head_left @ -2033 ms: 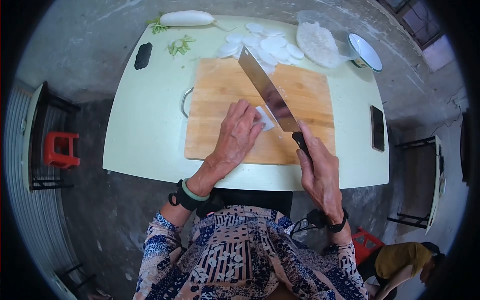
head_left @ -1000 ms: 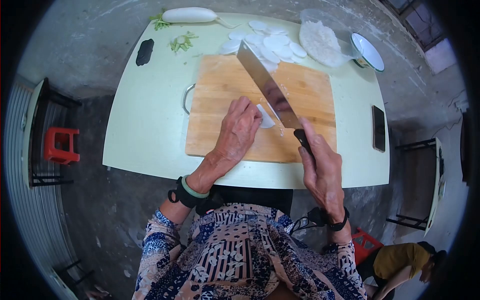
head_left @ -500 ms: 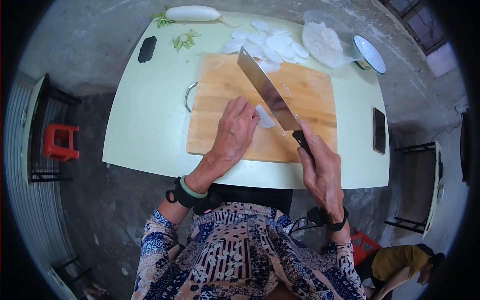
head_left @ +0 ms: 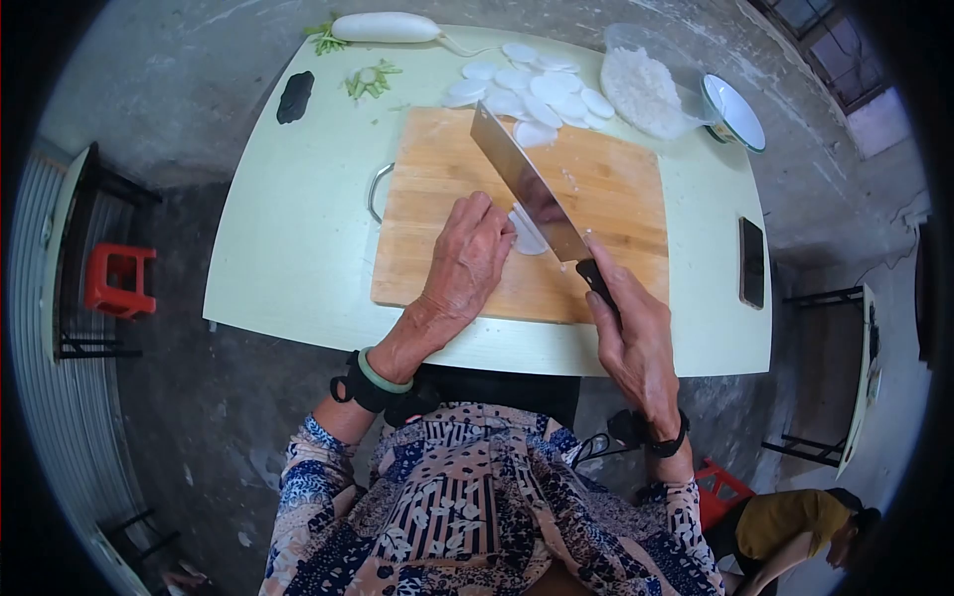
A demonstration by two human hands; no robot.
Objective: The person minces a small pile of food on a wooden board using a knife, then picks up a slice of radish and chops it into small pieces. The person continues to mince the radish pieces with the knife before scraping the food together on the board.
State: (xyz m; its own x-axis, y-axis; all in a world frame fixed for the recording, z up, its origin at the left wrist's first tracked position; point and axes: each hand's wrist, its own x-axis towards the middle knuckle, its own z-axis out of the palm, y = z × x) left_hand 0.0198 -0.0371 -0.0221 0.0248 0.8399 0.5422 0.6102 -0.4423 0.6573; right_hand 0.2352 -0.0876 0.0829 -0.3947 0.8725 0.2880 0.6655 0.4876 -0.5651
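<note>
Around the board: a pile of white radish slices [head_left: 547,89] sits at the far edge of the cutting board [head_left: 621,199], partly overlapping it behind the cleaver [head_left: 530,184] tip. Right of the pile, a clear container [head_left: 641,89] of white shreds, then a tilted enamel bowl [head_left: 733,109]. Whole white radish [head_left: 386,28] along the far table edge; leaf-stalk trimmings [head_left: 372,79] in front. Black object [head_left: 295,97] at left, unidentified; phone [head_left: 751,262] near the right edge. Red stool [head_left: 121,281] on the floor, left; a co-worker [head_left: 795,536] bends at lower right.

Edges: a strip of table [head_left: 288,228] runs between board and near rim; wider surface to the left, beyond the board's metal handle [head_left: 376,193].

Hands: left hand [head_left: 467,253] curled, fingertips at a thin radish piece [head_left: 529,238] lying mid-board; grip cannot be told. Right hand [head_left: 636,338] closed round the cleaver's black handle, blade slanting just beside that piece.

Materials: grained wood board; broad, reflective rectangular steel blade; slices round and flat.
</note>
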